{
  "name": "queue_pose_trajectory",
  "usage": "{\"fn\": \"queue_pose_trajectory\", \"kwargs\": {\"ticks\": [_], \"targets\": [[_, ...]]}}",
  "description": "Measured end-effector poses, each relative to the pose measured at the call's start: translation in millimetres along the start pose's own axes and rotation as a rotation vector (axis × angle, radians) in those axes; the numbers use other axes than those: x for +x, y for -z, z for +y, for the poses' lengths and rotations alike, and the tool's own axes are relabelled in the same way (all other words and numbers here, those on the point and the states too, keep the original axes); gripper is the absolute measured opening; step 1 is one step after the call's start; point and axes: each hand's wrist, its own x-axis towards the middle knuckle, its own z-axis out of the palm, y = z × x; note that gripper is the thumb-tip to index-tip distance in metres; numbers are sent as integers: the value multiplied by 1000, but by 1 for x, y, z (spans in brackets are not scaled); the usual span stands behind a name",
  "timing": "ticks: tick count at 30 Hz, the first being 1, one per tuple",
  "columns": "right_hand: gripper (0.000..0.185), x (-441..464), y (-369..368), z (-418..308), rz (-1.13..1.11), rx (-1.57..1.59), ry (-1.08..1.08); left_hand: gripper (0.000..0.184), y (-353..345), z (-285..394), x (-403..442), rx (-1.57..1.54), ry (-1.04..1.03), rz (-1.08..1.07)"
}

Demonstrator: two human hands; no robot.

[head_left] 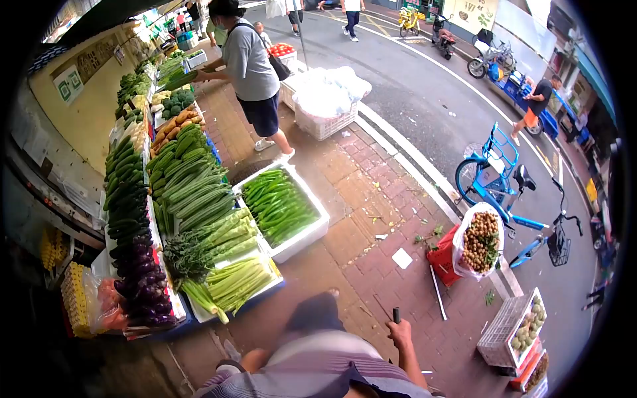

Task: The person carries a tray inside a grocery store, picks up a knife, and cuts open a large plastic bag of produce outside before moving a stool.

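Observation:
My right hand (401,333) is low at the front, right of my body, with its fingers wrapped around a dark-handled tool (396,315). A thin dark part of it points up and left; its exact kind is unclear. On the other side, my left arm (255,360) is bent against my striped shirt, and the fingers are hidden. Ahead of that arm lie pale green celery-like stalks (239,284) at the near end of the vegetable stand. Dark purple eggplants (141,285) lie beside them, and a white foam box (300,247) of long green peppers (275,202) stands alongside.
A person in a grey top (252,63) stands further along the stand. Right of the brick pavement (358,265) are a red crate (443,257) with a bag of small brown fruit (481,240), a white crate (502,331) and a blue bicycle (494,176). A white bagged crate (325,123) borders the road.

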Motion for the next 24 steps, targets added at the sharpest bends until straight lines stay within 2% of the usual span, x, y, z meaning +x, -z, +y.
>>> {"fn": "queue_pose_trajectory", "kwargs": {"ticks": [3,5,6,7,8,9,11,15,18,21,24], "targets": [[30,67,12,-30,-5,-66,67,39,0,20,53,27,169,-10],[30,106,22,-58,-26,-103,95,45,-14,-57,113,-912,1284,453],[30,120,30,-77,-30,-130,106,38,-13,-102,148,-854,1329,491],[30,139,34,-102,-32,-150,122,35,1,-117,187,-776,1292,497],[31,135,47,-137,-60,-148,98,20,26,-85,235,-795,1259,537],[31,140,58,-173,-82,-140,94,23,39,-82,283,-636,1215,601],[30,181,77,-198,-44,-168,125,28,73,-74,385,-759,1032,635],[26,245,104,-240,-73,-31,63,31,133,-3,557,-584,790,516],[24,299,106,-272,-49,-26,122,37,152,29,649,-661,616,520],[25,368,113,-311,-85,-115,193,31,155,45,702,-672,633,527],[31,474,116,-329,-79,-356,292,28,135,-1,721,-657,797,523]]}}
